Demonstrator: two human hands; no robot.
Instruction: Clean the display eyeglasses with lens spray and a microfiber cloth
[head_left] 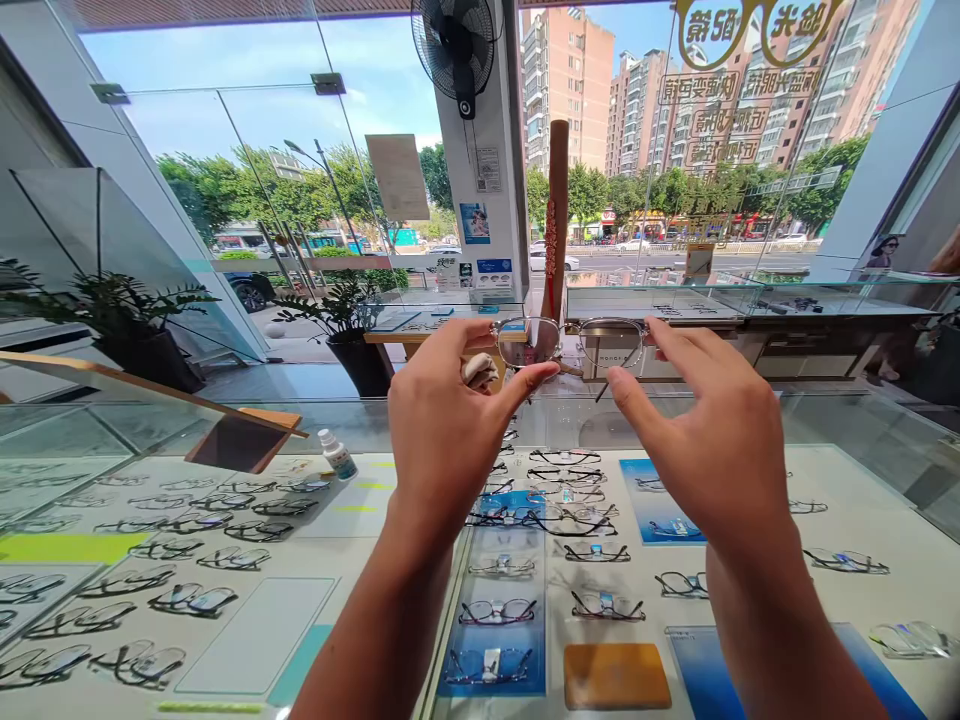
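A pair of glasses (611, 343) with thin metal rims is held up level above the glass display counter, its lenses facing the window. My left hand (450, 410) is closed on the left side of the frame, the thumb under the left lens. A crumpled pale cloth (480, 371) is tucked in the fingers of that hand. My right hand (709, 420) pinches the right end of the frame, the thumb below the right lens. Both hands hang over the counter, above rows of glasses (566, 490) lying under the glass.
On the counter (360, 415) stand a small white bottle (337, 455) and, further left, a tilted wooden-framed mirror (244, 440). An orange-brown case (616, 676) lies near the front. Potted plants (360, 320) and a wall fan (454, 50) are beyond.
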